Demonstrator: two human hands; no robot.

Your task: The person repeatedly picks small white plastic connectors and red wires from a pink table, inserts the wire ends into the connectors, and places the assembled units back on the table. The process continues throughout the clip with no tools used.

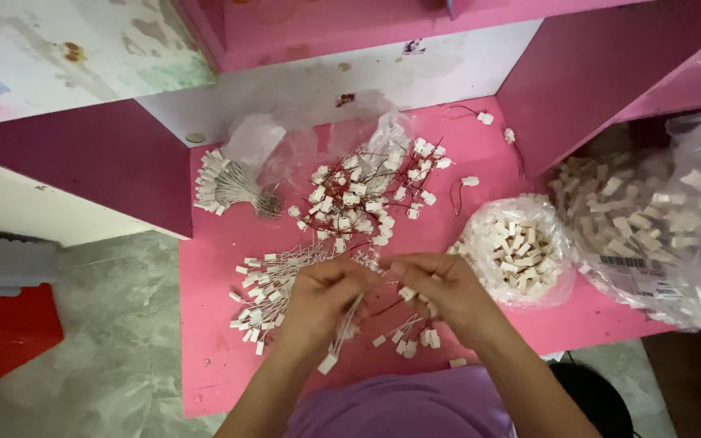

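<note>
My left hand point(324, 302) is closed around a few thin wires with small white connectors, one connector point(328, 362) dangling below it. My right hand point(440, 294) pinches another wire with a white connector point(407, 294), fingertips meeting those of the left hand above the pink board point(212, 243). A loose pile of white-tipped wires point(268, 292) lies just left of my left hand. Several more connectors point(415, 337) lie under my right wrist.
A heap of red wires with white connectors point(363, 195) sits on clear plastic farther back. A tied bundle point(229, 185) lies at the back left. An open bag of white connectors point(517, 251) and a bigger bag point(667, 219) stand to the right. Pink shelf walls point(586, 81) surround the board.
</note>
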